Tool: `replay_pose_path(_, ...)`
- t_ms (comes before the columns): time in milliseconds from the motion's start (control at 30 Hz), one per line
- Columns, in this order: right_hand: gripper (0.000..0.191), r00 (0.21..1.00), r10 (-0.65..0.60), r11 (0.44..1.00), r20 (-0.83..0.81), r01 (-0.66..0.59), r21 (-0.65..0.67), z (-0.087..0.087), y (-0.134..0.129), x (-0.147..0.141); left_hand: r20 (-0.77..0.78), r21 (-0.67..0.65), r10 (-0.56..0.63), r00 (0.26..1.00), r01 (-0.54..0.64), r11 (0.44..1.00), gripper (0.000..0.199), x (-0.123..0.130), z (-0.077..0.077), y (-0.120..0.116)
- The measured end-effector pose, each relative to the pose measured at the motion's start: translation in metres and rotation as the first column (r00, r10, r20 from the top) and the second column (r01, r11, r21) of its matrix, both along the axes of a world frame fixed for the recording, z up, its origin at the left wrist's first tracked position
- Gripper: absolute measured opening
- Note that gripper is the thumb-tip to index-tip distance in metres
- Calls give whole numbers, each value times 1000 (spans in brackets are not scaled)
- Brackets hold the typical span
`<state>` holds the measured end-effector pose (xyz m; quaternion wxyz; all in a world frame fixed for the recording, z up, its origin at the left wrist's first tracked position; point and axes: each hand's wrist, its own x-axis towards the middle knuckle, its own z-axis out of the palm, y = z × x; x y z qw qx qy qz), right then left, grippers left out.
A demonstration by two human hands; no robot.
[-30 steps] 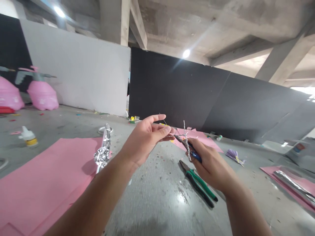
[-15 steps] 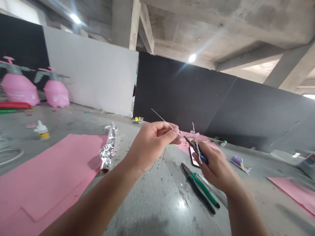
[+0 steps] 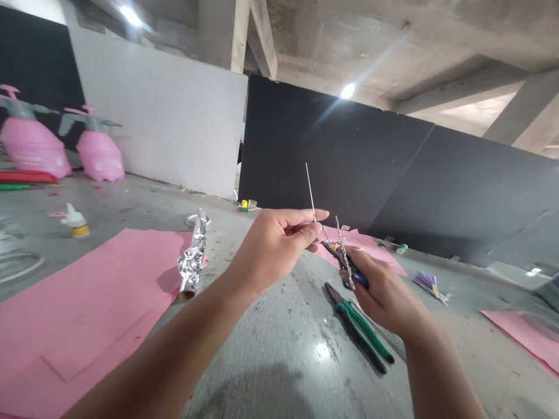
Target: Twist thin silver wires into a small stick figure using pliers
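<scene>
Between thumb and fingers, my left hand [image 3: 283, 244] pinches a thin silver wire [image 3: 310, 189], whose free end points up against the dark panel. My right hand [image 3: 379, 285] is wrapped round blue-handled pliers [image 3: 360, 278], with their jaws at the wire beside my left fingertips. A twisted silver wire piece [image 3: 343, 250] stands across the pliers at my right fingers; how it is held is hard to make out. Below my hands, green-and-black pliers [image 3: 360, 331] lie on the grey table [image 3: 262, 361], next to some loose wires partly hidden by my right hand.
A foil roll [image 3: 193, 262] lies at the left beside large pink sheets [image 3: 100, 291]. Farther left are a small glue bottle [image 3: 75, 221] and two pink spray bottles [image 3: 100, 152]. More pink paper [image 3: 524, 334] and a purple strip bundle [image 3: 430, 286] lie right.
The wire's free end has swung from leaning up-left to nearly upright. My left index finger has stretched out more, and the twisted piece has shifted slightly left.
</scene>
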<state>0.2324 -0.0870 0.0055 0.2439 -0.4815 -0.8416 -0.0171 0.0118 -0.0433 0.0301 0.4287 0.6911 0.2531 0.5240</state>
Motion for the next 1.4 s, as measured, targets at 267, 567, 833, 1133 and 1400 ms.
replay_pose_path(267, 6, 1000, -26, 1000, -11, 26, 3, 0, 0, -2, -57, 189, 202, 978, -188, 964, 13, 3, 1, -3)
replay_pose_path(567, 6, 999, -38, 999, -33, 38, -1, 1, -1, -9, 150, 670, 483, 863, -448, 592, 16, 11, -9, -3)
replay_pose_path(833, 8, 997, -48, 998, -61, 45, -36, -4, 7, -13, 132, 812, 461, 878, -362, 457, 32, 9, -26, 7)
replay_pose_path(1133, 13, 978, -201, 971, 53, 192, 145, -16, 22, -6, -7, 483, 76, 997, -63, 874, 32, -4, -9, 27)
replay_pose_path(1400, 24, 960, -261, 939, 105, 228, 257, -13, 18, -12, -248, -10, -141, 958, 143, 990, 27, -16, -3, 37)
